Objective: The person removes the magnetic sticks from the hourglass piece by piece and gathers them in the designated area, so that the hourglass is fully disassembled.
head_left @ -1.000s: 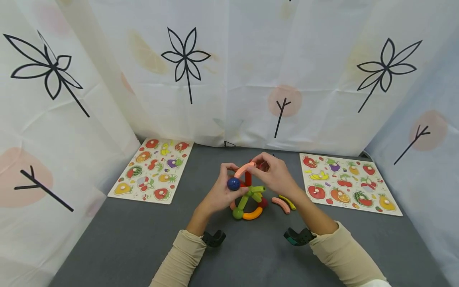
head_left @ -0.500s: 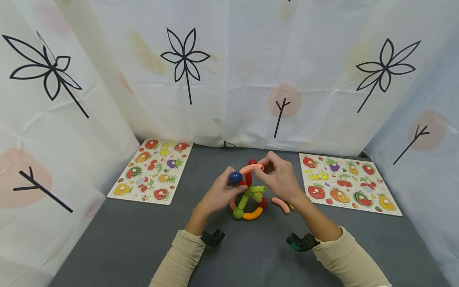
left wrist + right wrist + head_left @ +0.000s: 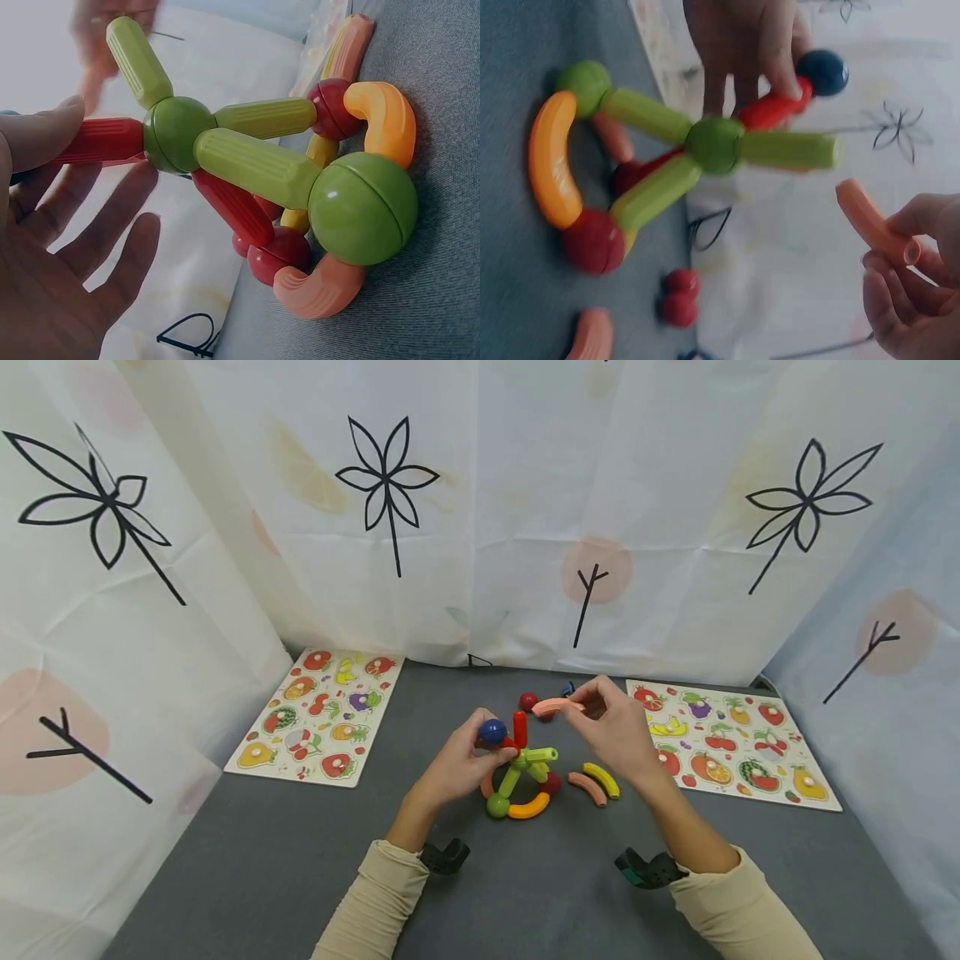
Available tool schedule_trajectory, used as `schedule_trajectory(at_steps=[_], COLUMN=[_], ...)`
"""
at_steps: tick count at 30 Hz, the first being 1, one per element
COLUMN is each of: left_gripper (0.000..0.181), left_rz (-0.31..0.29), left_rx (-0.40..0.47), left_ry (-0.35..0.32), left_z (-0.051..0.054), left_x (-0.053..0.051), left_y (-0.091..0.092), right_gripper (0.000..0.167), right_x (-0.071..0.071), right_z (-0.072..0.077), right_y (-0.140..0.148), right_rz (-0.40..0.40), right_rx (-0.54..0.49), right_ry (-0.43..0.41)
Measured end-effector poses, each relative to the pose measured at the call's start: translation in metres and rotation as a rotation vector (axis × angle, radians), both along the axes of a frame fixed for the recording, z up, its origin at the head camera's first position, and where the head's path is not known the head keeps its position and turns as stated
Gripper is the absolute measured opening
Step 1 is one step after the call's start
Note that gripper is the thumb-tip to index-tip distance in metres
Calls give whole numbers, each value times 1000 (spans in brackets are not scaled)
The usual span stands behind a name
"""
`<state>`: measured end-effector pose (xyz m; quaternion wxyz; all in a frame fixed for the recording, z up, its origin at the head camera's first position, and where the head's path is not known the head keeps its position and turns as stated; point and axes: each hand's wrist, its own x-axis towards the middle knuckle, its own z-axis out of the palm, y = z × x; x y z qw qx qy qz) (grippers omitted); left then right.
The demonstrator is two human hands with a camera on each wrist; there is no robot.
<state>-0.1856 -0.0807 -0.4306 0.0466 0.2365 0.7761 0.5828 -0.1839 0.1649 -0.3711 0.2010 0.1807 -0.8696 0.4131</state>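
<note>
From where I stand, I see the person's left hand [image 3: 461, 764] pinching a red rod [image 3: 109, 139] with the thumb and fingers; the lower fingers are spread apart under it. At the outer end of this rod there is a blue ball [image 3: 492, 732]. The rod's inner end joins a green hub ball [image 3: 714, 146], the top of a colourful frame which rests on the grey table [image 3: 300, 877], before the person. From the hub, one light green rod [image 3: 791, 150] points away with its end free.

Low on the frame, an orange curved piece [image 3: 529, 808] joins a green corner ball [image 3: 498, 807] to a dark red ball [image 3: 551, 783].

The right hand [image 3: 611, 731] holds a salmon curved piece [image 3: 874, 225] near one end, between thumb and fingers, in the air and apart from the frame.

On the table, right of the frame, a pink curved piece [image 3: 587, 788] lies just beside a yellow one [image 3: 602, 780]. Fruit boards lie on the left [image 3: 315, 718] and right [image 3: 735, 743].
</note>
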Motion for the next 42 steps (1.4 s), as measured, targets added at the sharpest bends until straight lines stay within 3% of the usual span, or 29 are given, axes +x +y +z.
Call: schedule_trajectory(at_steps=[4, 10, 15, 20, 23, 27, 32, 34, 36, 38, 42], left_gripper=[27, 24, 30, 31, 31, 32, 25, 21, 20, 21, 23], left_rz=[39, 60, 75, 73, 77, 82, 46, 34, 32, 36, 41], left_rx=[-1, -1, -23, -35, -36, -17, 33, 51, 59, 54, 35], left_ry=[12, 20, -31, -73, -78, -78, -17, 23, 53, 69, 75], left_z=[-1, -4, -8, -12, -13, -14, -13, -12, -11, -11, -11], left_x=[0, -1, -3, -5, -5, -4, -3, -4, -4, -4, -3], left_y=[-2, -3, -2, -2, -2, -2, 0, 1, 2, 2, 3], right_gripper=[18, 20, 22, 22, 21, 15, 20, 30, 36, 36, 29], right_x=[-6, -9, -8, -8, -10, -8, -3, -1, 1, 2, 2], right_z=[-18, -60, -79, -80, -73, -41, 12, 26, 35, 39, 41], right_y=[19, 39, 45, 46, 43, 30, -3, -16, -27, -34, -39], right_rz=[-106, -128, -119, -81, -68, -2, 287, 426, 511, 543, 524], right_rx=[39, 144, 216, 262, 282, 215, 155, 189, 258, 330, 433], right_ry=[-185, -425, -491, -517, -490, -318, -88, -59, -50, -54, -47])
